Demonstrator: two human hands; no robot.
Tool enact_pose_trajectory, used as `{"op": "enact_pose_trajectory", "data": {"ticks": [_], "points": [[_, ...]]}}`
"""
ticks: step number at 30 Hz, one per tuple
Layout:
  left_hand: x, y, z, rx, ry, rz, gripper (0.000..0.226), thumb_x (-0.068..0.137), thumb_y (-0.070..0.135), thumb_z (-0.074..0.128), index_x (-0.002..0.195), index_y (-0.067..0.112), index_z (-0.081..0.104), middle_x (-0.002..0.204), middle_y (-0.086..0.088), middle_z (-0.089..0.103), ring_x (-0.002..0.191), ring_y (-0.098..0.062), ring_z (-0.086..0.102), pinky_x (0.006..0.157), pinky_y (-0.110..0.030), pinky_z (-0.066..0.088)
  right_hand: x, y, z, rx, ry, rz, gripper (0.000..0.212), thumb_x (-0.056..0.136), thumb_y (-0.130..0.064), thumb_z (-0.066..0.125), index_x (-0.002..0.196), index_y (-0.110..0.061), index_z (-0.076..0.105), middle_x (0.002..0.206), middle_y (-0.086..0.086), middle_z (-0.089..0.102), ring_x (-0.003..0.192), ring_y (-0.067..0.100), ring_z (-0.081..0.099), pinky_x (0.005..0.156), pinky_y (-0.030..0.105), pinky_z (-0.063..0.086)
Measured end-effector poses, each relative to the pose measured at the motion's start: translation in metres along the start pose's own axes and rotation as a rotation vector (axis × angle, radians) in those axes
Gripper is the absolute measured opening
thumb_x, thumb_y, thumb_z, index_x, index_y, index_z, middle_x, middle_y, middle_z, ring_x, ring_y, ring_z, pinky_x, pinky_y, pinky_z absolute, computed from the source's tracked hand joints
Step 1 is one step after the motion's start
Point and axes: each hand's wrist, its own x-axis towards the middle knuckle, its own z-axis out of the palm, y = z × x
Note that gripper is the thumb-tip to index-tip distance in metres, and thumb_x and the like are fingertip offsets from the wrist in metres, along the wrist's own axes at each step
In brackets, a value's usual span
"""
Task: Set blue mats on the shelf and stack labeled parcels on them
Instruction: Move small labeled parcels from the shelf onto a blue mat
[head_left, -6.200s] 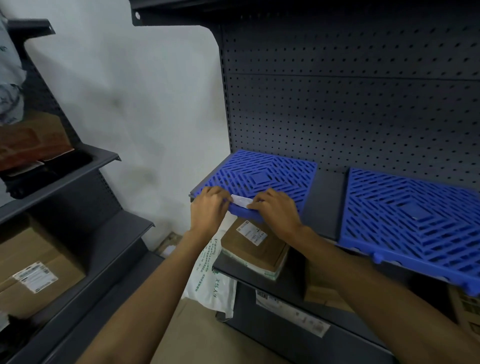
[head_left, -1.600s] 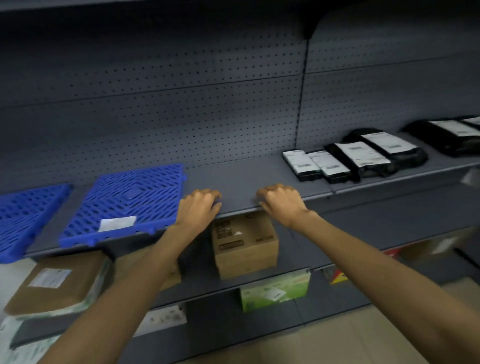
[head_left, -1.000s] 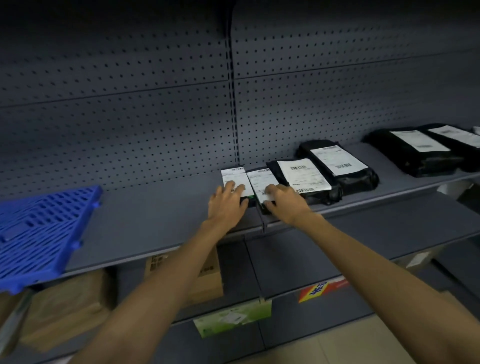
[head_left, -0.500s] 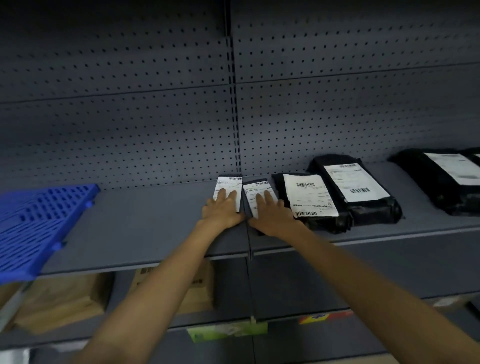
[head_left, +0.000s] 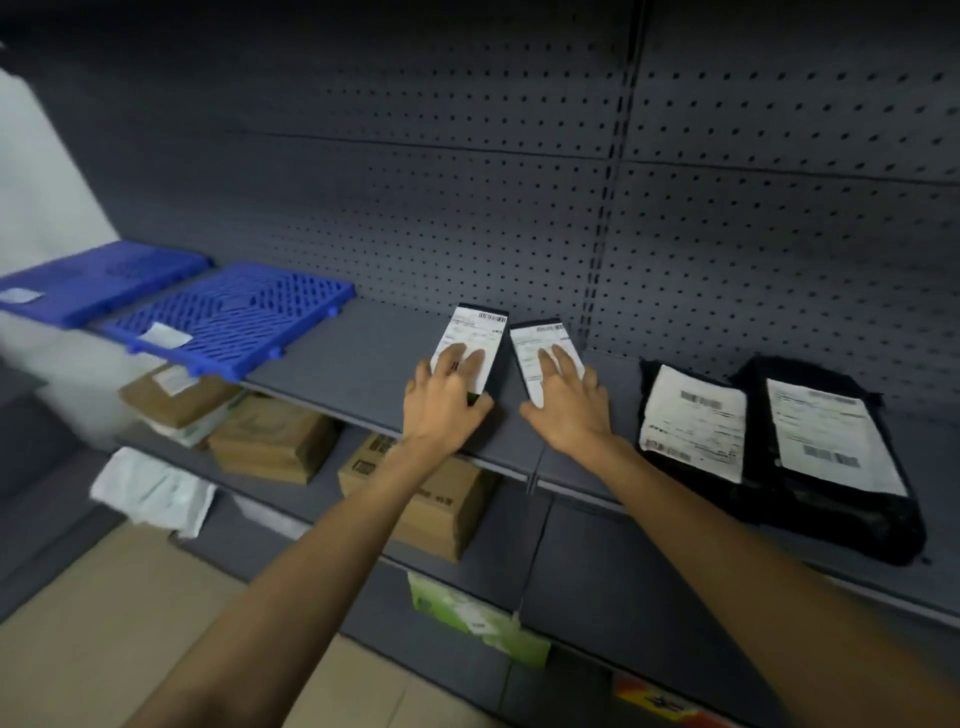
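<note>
The person's left hand lies flat and open on a small dark parcel with a white label, the fingers spread over the near half of the label. The right hand is also open and flat, pressing on a second small labeled parcel just beside the first one. Neither hand grips anything; both only rest on top. The two parcels lie on the bare grey shelf, a narrow gap between them. To the left on the same shelf are two blue mats, well apart from the hands. To the right lie two larger black mailer bags with white labels, side by side
</note>
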Motion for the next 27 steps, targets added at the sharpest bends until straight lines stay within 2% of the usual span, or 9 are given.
{"op": "enact_pose_trajectory", "data": {"ticks": [5, 11, 16, 21, 27], "points": [[-0.041, -0.062, -0.047, 0.017, 0.165, -0.156, 0.060, 0.086, 0.046, 0.053, 0.144, 0.032, 0.042, 0.151, 0.003, 0.037, 0.131, -0.033, 0.040, 0.098, -0.050, 0.046, 0.002, -0.071, 0.004, 0.074, 0.013, -0.217, 0.083, 0.087, -0.043, 0.061, 0.155, -0.023, 0.018, 0.163, -0.004, 0.012, 0.143, 0.036, 0.021, 0.110, 0.053, 0.031], [-0.096, -0.160, -0.102, 0.069, 0.257, -0.394, 0.061, 0.085, 0.048, 0.053, 0.144, 0.034, 0.043, 0.151, 0.005, 0.039, 0.131, -0.032, 0.042, 0.097, -0.048, 0.047, 0.001, -0.195, 0.026, 0.139, -0.058, -0.518, 0.082, 0.086, -0.044, 0.061, 0.155, -0.025, 0.021, 0.162, -0.006, 0.016, 0.141, 0.033, 0.024, 0.111, 0.050, 0.032], [-0.136, -0.251, -0.135, 0.124, 0.322, -0.526, 0.058, 0.086, 0.047, 0.055, 0.141, 0.032, 0.046, 0.149, 0.004, 0.043, 0.127, -0.030, 0.047, 0.092, -0.044, 0.048, -0.002, -0.298, 0.053, 0.144, -0.124, -0.707, 0.082, 0.084, -0.045, 0.059, 0.154, -0.025, 0.022, 0.162, -0.006, 0.017, 0.140, 0.031, 0.026, 0.111, 0.052, 0.032], [-0.148, -0.354, -0.170, 0.135, 0.338, -0.610, 0.057, 0.087, 0.048, 0.054, 0.141, 0.033, 0.046, 0.148, 0.006, 0.042, 0.128, -0.028, 0.045, 0.091, -0.045, 0.051, 0.013, -0.412, 0.076, 0.108, -0.135, -0.821, 0.080, 0.087, -0.044, 0.059, 0.154, -0.026, 0.022, 0.163, -0.007, 0.016, 0.145, 0.031, 0.020, 0.112, 0.052, 0.029], [-0.138, -0.483, -0.219, 0.165, 0.337, -0.640, 0.058, 0.087, 0.048, 0.055, 0.142, 0.033, 0.045, 0.149, 0.005, 0.041, 0.131, -0.028, 0.043, 0.094, -0.045, 0.047, 0.043, -0.539, 0.100, 0.120, -0.064, -0.863, 0.071, 0.092, -0.049, 0.050, 0.153, -0.022, 0.026, 0.161, -0.005, 0.020, 0.143, 0.035, 0.024, 0.110, 0.052, 0.031]]}}
